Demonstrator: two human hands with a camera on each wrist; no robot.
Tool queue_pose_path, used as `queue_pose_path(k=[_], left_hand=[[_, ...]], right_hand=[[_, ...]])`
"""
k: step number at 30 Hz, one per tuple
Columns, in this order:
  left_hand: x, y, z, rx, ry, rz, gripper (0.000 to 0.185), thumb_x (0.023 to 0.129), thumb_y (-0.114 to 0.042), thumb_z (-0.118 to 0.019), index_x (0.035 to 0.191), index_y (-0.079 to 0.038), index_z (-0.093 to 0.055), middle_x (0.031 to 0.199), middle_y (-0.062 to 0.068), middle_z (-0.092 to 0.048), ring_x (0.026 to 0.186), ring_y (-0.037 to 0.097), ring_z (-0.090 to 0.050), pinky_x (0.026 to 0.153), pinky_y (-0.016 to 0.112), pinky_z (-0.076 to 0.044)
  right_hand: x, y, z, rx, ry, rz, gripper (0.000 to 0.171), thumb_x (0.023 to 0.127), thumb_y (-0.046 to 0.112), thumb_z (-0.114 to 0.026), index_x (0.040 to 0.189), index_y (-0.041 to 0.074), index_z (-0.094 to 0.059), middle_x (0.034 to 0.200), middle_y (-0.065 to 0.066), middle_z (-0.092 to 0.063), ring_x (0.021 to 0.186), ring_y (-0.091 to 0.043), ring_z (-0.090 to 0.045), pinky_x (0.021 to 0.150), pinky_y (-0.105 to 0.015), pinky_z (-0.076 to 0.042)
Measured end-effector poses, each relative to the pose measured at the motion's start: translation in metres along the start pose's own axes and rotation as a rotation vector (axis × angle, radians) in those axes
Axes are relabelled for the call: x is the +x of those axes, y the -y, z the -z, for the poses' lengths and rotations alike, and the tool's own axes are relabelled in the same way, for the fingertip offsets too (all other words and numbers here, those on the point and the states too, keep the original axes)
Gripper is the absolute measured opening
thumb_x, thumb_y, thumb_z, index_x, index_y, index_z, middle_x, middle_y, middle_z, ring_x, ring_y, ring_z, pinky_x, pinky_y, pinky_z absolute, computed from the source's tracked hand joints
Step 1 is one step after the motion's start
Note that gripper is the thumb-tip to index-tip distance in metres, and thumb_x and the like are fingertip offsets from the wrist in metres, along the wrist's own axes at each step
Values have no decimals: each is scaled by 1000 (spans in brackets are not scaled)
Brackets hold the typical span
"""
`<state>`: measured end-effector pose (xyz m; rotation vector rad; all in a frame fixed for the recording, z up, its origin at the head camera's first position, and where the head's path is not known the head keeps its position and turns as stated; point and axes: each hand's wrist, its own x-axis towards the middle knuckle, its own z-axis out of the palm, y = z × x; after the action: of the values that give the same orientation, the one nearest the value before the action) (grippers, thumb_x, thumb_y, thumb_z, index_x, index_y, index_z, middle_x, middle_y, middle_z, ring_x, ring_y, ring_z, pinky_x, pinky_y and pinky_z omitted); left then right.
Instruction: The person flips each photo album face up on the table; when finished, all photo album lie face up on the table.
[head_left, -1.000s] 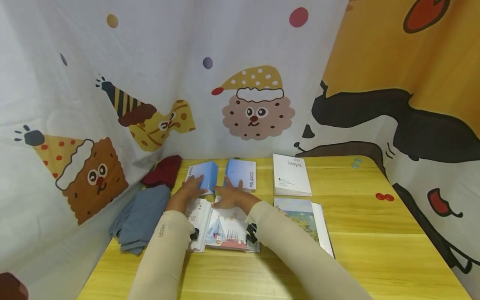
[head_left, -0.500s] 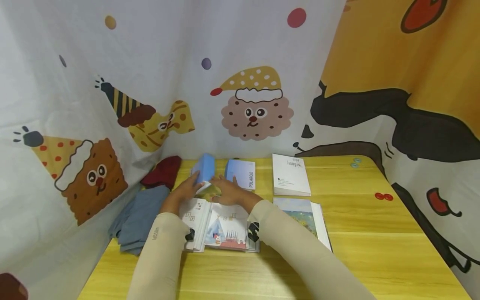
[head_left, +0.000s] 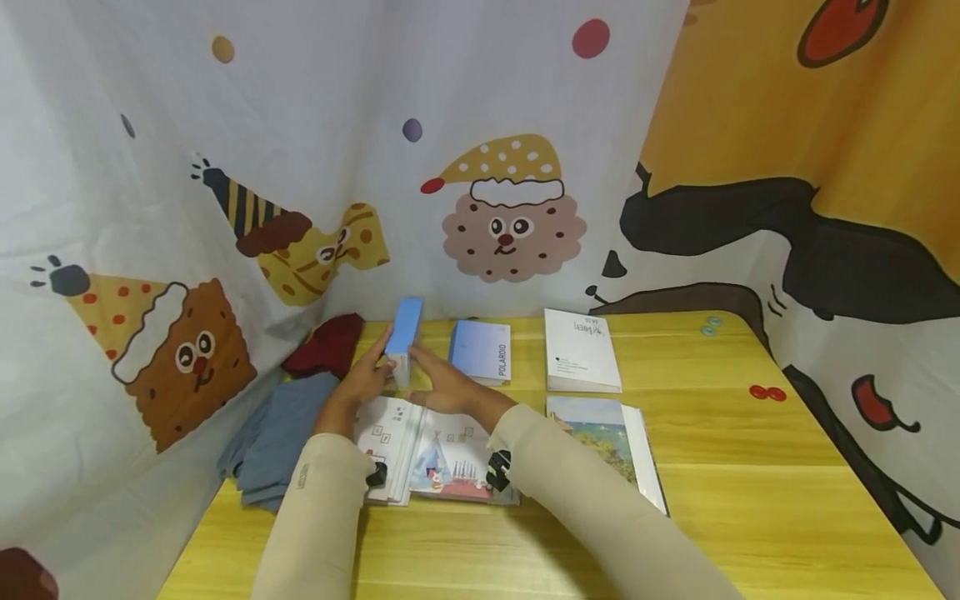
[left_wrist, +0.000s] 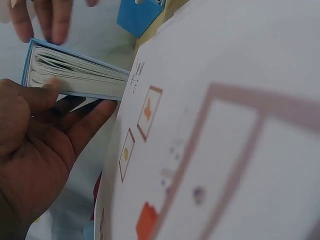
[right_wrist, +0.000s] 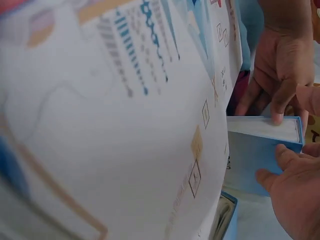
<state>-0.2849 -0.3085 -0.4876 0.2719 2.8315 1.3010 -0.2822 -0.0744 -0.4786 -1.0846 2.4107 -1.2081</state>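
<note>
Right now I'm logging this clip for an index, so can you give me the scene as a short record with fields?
Setting: yellow wooden table with cartoon-print cloth hung behind it
Left hand: holds the blue album, which stands on edge, fingers along its page side
Right hand: rests against the same album's other face
Under the forearms: open picture book
Beside it: second blue album marked POLAROID, lying flat
Right of that: white book and landscape album
Left edge: grey-blue cloth, dark red cloth
</note>
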Motion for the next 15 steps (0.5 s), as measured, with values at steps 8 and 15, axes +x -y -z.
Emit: queue_pose_path(k=[8,15], left_hand=[[-1,0,-2,-147,-56,23,80,109,8,-48,177,-14,-13,175,36,-25,157,56,-38,122,65,-46],[-3,-1,2,-377,-28,88,85,109,1,-57,177,-10,-7,174,36,-24,144,61,-51,111,63,-56]], right_hand=[[1,-2,-5,90,37,-40,96,107,25,-71,178,16,-7,183,-10,-20,166,-33,-34,138,-51,-24],[0,-4,-7,27,93,-89,93,107,33,-70,178,20,-12,181,-12,-28,165,-36,-36,136,-57,-28]])
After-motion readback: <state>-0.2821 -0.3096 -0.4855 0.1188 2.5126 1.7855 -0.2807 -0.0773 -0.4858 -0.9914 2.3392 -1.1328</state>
